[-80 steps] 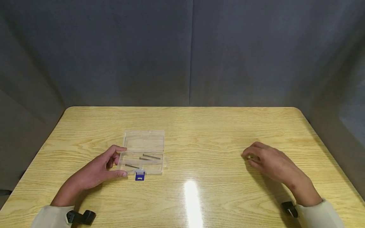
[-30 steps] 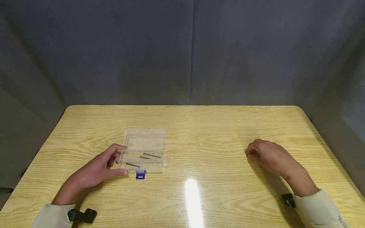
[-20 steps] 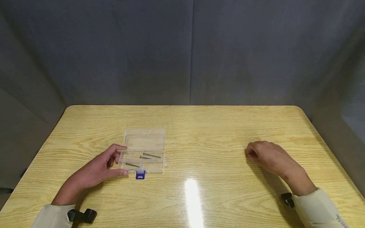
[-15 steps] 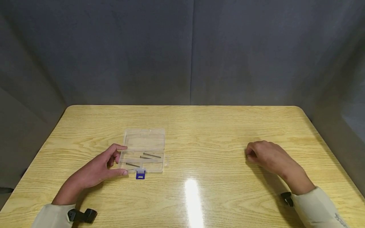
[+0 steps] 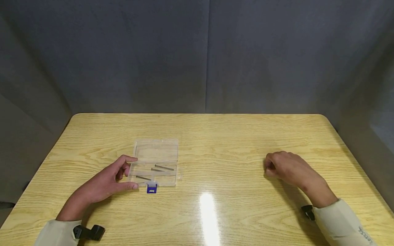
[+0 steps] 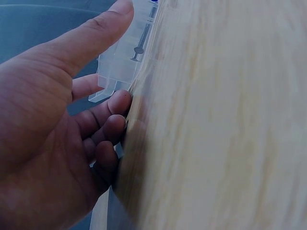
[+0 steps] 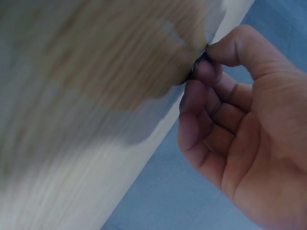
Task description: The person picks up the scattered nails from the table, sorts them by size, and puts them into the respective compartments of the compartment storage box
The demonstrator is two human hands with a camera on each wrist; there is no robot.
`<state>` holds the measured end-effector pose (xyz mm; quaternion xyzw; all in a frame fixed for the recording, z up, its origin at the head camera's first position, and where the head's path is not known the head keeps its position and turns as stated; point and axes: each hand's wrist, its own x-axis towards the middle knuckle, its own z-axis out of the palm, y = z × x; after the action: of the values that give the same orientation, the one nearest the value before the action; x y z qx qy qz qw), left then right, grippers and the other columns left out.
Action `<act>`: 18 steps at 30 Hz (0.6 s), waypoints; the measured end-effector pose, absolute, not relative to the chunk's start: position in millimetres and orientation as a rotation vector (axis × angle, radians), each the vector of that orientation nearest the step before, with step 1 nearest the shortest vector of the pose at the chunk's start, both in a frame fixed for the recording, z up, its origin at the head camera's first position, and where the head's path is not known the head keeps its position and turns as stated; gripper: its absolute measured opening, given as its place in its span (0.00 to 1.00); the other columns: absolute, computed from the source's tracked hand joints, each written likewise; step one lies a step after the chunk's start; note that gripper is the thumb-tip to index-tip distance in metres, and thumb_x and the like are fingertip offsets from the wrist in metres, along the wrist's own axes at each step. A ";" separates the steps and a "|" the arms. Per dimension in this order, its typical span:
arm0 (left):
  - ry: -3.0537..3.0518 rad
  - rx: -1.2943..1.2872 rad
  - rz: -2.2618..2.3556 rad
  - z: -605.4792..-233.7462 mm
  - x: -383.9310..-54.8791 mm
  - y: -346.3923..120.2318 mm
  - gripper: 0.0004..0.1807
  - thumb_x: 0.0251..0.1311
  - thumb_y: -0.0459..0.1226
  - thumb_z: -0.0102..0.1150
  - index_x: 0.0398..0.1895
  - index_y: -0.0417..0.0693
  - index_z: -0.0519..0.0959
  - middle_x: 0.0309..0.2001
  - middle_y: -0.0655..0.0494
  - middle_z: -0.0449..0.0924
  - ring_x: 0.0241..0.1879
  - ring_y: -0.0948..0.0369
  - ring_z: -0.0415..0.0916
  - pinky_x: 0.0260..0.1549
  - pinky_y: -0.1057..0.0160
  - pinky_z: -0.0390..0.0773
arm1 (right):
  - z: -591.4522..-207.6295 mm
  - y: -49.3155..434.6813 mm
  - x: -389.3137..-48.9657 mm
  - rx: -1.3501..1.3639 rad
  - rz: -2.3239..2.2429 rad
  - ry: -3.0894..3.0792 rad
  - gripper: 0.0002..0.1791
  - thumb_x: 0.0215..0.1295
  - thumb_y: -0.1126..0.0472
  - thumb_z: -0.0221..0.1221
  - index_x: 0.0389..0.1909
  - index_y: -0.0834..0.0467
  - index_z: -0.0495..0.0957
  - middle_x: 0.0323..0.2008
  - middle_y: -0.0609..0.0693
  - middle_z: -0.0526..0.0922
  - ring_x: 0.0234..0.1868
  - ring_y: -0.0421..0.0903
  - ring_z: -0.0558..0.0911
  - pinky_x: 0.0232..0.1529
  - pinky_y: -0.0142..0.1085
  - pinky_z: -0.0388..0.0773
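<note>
A clear plastic case (image 5: 166, 179) with compartments lies on the table at left centre, its lid (image 5: 156, 150) folded back. My left hand (image 5: 106, 182) holds the case by its left side, thumb at the front edge and index finger near the hinge. Two nails (image 5: 164, 167) lie in the rear compartment and another nail (image 5: 143, 178) in the front left one. Far to the right, my right hand (image 5: 289, 167) is down at the table top. In the right wrist view its thumb and fingertip pinch a thin dark nail (image 7: 198, 63), mostly hidden by the fingers.
A blue latch (image 5: 152, 188) sticks out from the case's front. The wooden table (image 5: 227, 147) ends at grey fabric panels (image 5: 147, 61) behind and at the sides. A bright light reflection falls on the table's front middle.
My right hand first showed a nail's end between its fingers; it then turned over, lowered to the table and drifted slightly left. The left hand and case look unchanged.
</note>
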<state>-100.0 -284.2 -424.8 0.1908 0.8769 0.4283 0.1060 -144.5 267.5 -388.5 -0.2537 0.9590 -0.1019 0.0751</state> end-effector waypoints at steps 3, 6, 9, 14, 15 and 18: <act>2.582 0.560 1.260 -424.7 -99.9 -283.9 0.36 0.60 0.42 0.75 0.68 0.46 0.67 0.39 0.51 0.63 0.34 0.59 0.62 0.33 0.61 0.66 | -388.2 267.6 -143.7 -0.771 -0.309 2.876 0.12 0.60 0.64 0.69 0.27 0.46 0.78 0.25 0.37 0.75 0.25 0.38 0.69 0.27 0.38 0.68; 2.585 0.559 1.257 -424.3 -99.5 -283.9 0.36 0.60 0.42 0.75 0.68 0.46 0.67 0.39 0.51 0.63 0.34 0.59 0.62 0.33 0.61 0.66 | -387.9 265.8 -143.3 -0.784 -0.317 2.870 0.12 0.60 0.65 0.69 0.26 0.46 0.77 0.24 0.37 0.74 0.24 0.38 0.68 0.27 0.38 0.67; 2.582 0.558 1.262 -424.2 -99.4 -283.7 0.36 0.61 0.42 0.75 0.68 0.46 0.68 0.39 0.51 0.63 0.34 0.60 0.62 0.33 0.61 0.66 | -387.4 263.6 -143.5 -0.788 -0.306 2.870 0.13 0.60 0.65 0.69 0.26 0.46 0.76 0.24 0.37 0.74 0.24 0.38 0.68 0.26 0.38 0.67; 2.581 0.550 1.262 -424.2 -99.0 -284.3 0.36 0.60 0.43 0.75 0.68 0.46 0.68 0.39 0.51 0.63 0.34 0.59 0.62 0.33 0.61 0.66 | -386.8 259.1 -143.4 -0.800 -0.297 2.874 0.14 0.60 0.63 0.70 0.25 0.46 0.75 0.23 0.37 0.72 0.23 0.38 0.67 0.25 0.37 0.66; 2.582 0.550 1.259 -424.2 -99.1 -284.3 0.36 0.60 0.42 0.75 0.68 0.46 0.67 0.39 0.51 0.63 0.34 0.59 0.62 0.33 0.61 0.66 | -386.7 258.2 -143.1 -0.807 -0.297 2.874 0.14 0.61 0.63 0.70 0.25 0.46 0.74 0.23 0.37 0.72 0.23 0.38 0.66 0.25 0.37 0.65; 2.584 0.554 1.254 -424.1 -99.4 -284.4 0.36 0.60 0.42 0.75 0.68 0.46 0.67 0.39 0.51 0.63 0.34 0.59 0.63 0.33 0.61 0.66 | -386.0 255.5 -142.6 -0.833 -0.296 2.878 0.15 0.61 0.63 0.69 0.24 0.46 0.73 0.22 0.37 0.70 0.23 0.38 0.65 0.25 0.37 0.64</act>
<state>-99.4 -284.4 -424.1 0.1884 0.8782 0.4262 0.1080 -142.6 255.5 -386.0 -0.2760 0.9539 -0.0983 0.0656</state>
